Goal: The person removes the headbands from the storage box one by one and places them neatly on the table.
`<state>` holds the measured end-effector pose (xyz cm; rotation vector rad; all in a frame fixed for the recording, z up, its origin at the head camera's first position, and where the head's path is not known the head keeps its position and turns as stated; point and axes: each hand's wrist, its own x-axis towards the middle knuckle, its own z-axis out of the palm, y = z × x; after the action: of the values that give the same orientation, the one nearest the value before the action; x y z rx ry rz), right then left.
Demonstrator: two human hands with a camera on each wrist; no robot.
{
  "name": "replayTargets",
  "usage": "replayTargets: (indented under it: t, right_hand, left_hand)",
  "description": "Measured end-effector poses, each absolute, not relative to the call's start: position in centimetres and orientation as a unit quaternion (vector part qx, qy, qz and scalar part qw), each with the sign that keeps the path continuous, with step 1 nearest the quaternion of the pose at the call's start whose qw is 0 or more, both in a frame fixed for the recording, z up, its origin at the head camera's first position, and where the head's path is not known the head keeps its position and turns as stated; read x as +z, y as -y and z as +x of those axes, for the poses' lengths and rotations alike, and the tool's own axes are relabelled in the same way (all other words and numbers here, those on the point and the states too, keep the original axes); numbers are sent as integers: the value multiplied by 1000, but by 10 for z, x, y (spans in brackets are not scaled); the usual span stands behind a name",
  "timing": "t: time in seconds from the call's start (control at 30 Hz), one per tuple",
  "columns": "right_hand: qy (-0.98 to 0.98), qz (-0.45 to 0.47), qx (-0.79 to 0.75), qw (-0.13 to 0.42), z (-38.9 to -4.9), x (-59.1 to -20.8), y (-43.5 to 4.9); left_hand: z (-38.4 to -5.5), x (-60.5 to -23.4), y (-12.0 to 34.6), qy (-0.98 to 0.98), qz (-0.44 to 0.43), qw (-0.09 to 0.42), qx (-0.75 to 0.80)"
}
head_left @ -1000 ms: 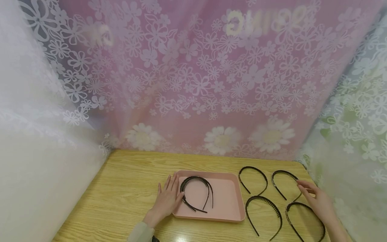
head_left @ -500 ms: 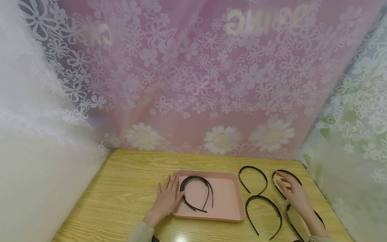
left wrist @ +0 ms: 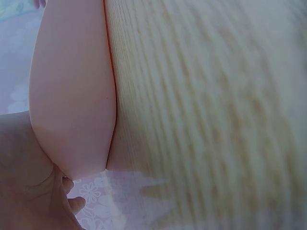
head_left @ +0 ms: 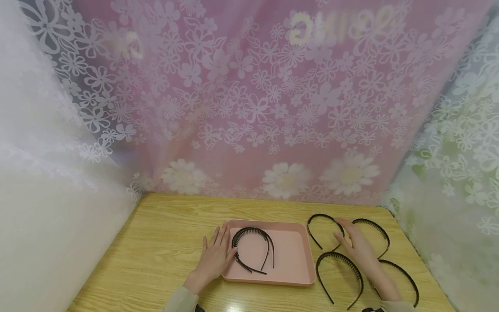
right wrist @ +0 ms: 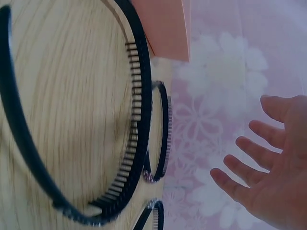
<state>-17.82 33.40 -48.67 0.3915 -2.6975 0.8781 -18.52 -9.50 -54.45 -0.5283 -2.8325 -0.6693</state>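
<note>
My left hand (head_left: 212, 258) rests with straight fingers along the left rim of a pink tray (head_left: 294, 258); in the left wrist view the hand (left wrist: 24, 172) lies against the tray's outer wall (left wrist: 72, 96). Inside the tray, overlapping black toothed headbands (head_left: 249, 229) lie at the left. Over the loose headbands reaches my right hand (head_left: 360, 249), its fingers extended and holding nothing. Its fingertips overlap the right side of the back-left headband (head_left: 324, 215). The right wrist view shows that hand (right wrist: 264, 163) spread, apart from a toothed headband (right wrist: 143, 96) in the foreground.
Right of the tray lie more headbands: one in front (head_left: 341, 255), one at the back right (head_left: 386, 234) and one at the front right (head_left: 411, 277), partly behind the forearm. A floral pink curtain (head_left: 241, 173) hangs behind the wooden table (head_left: 175, 225).
My right hand has moved left, from the back-right headband across to the back-left one, holding nothing. The left hand, tray and headbands have stayed where they were.
</note>
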Motion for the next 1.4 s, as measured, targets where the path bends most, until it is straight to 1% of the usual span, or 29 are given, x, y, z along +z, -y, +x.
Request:
replayTargets:
  t: [0.17,0.33,0.43,0.57,0.73,0.87,1.17,1.4]
  right_hand:
    - [937,158,277,142,-179,-492,-318]
    - [935,189,248,168,-177,-497,-301]
    - [937,197,235,166,-174,-499,-291]
    - [942,205,218,149,-171,-502,-281]
    - [944,231,181,152,-171,-512,-274]
    - [948,233,177,125,-170,-521,-272]
    - [962,210,171,31,-166,-526,-269]
    - [964,209,163,29,-168,-539,-275]
  left_hand:
    - [-184,-546,97,951,-179,104,-230]
    - [-185,-546,98,952,-184,98,-225]
    - [-184,-545,98,953,-182,91,-226]
    - [-182,-544,98,954,-179,90,-224]
    - [-182,-543,98,956,-175,83,-221]
    - [-183,-543,97,959,-172,71,-214]
    - [-185,-545,97,958,-174,70,-218]
    - [-184,-544,98,958,-176,66,-219]
